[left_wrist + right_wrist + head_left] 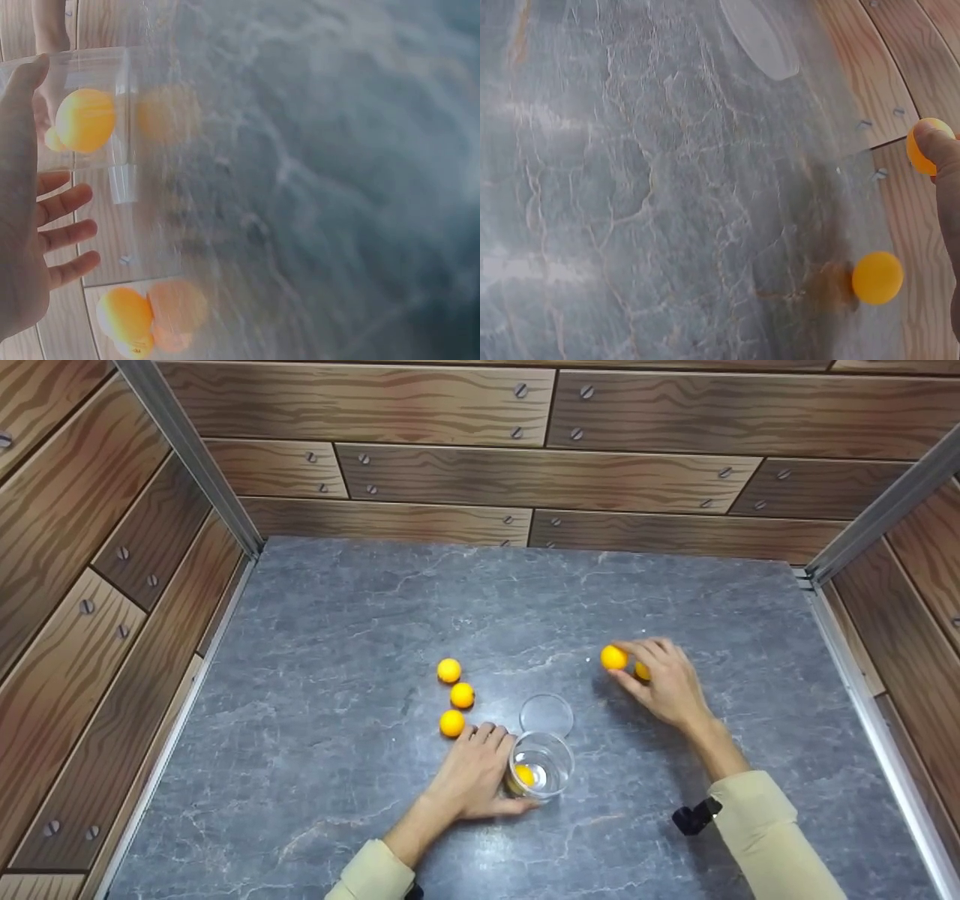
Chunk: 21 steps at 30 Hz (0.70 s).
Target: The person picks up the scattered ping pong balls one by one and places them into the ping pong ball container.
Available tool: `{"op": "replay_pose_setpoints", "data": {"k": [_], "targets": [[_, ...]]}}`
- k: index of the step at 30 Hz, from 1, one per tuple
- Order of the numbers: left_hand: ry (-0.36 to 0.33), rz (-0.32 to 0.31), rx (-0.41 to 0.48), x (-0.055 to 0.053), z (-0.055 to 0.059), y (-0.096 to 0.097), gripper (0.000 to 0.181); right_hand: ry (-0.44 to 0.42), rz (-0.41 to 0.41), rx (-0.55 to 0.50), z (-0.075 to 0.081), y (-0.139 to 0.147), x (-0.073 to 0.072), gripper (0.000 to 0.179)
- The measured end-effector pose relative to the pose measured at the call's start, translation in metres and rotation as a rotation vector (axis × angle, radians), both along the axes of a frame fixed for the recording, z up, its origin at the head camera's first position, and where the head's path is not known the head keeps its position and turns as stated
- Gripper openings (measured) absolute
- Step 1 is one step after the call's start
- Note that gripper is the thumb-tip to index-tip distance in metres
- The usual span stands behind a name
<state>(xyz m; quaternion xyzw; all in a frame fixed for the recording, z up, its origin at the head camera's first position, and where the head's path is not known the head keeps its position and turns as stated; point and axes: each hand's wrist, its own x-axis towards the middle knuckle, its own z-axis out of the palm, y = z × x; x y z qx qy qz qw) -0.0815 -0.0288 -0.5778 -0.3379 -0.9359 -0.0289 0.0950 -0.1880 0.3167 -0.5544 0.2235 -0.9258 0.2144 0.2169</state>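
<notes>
A clear plastic cup [541, 765] stands upright with an orange ping-pong ball [523, 775] inside. Around its left side lies my left hand [472, 772]; the thumb runs along the near wall and the spread, fairly straight fingers [67, 238] lie beside it. Over to the right, my right hand [667, 682] pinches another orange ball [613, 658] between thumb and fingertips; the right wrist view shows this pinched ball [922, 154] too. Partly hidden beneath that hand, a further ball [642, 670] rests on the table, fully visible as a loose ball [877, 277] in the right wrist view.
Three orange balls, the middle one [462, 695] among them, form a short row just beyond the left fingers. A clear round lid [546, 715] lies flat behind the cup. Wood-patterned walls [450, 405] enclose the grey marbled table [360, 600] at the back and sides.
</notes>
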Motion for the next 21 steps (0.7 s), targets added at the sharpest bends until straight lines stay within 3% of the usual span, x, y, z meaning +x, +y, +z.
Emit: {"op": "replay_pose_setpoints", "data": {"k": [21], "targets": [[-0.012, -0.009, 0.006, -0.001, -0.002, 0.0, 0.094, 0.12, 0.125, -0.028, 0.032, -0.017, 0.025, 0.049]]}}
